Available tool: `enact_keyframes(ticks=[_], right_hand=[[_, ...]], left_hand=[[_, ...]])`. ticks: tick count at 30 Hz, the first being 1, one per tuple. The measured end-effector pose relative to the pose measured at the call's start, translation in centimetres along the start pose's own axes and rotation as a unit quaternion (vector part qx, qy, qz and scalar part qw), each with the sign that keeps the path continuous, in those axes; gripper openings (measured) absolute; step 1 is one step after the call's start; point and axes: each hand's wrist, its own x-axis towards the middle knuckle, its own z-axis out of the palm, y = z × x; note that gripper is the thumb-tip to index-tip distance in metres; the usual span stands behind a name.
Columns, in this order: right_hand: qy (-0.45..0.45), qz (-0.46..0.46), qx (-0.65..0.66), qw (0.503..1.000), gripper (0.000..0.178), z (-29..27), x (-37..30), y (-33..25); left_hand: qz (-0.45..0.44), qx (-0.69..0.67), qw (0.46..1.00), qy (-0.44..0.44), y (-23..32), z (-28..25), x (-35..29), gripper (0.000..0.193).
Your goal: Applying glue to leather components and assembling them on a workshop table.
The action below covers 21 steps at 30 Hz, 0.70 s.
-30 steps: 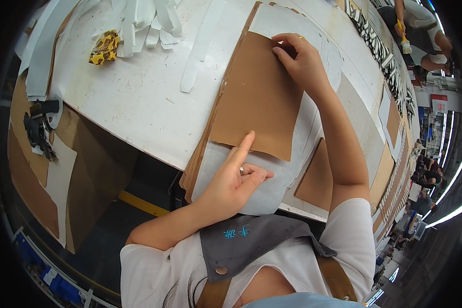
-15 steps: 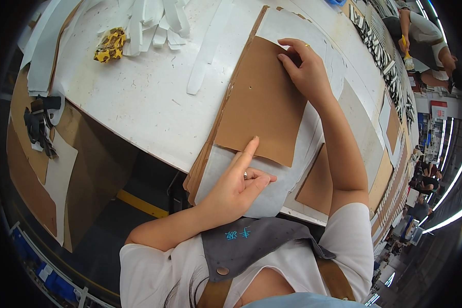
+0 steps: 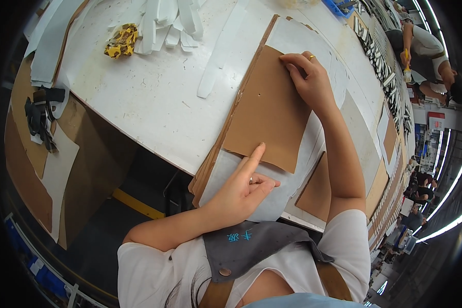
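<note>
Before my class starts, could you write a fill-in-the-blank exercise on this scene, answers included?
The left hand extends its ____ finger over the near edge of the brown sheet.
Of the sheet's near and far ends, the right hand is at the ____ one.
The heaped strips are ____.
A co-worker holds a brush with a ____ handle.
Missing words: index; far; white; yellow.

sheet on stack | stack on table | strips left of stack | board right of stack
</note>
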Motion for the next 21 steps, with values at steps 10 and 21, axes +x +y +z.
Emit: enact_keyframes(ticks=[10, 21], right_hand=[[0.027, -0.118, -0.154, 0.981, 0.018, 0.1, -0.1, 0.5], [-0.018, -0.169, -0.022, 0.985, 0.020, 0.1, -3.9, -2.9]], left_hand=[[-0.009, -0.017, 1.000, -0.006, 0.2, -0.1, 0.1, 0.065], [-0.005, -0.035, 0.999, -0.010, 0.0, -0.2, 0.1, 0.064]])
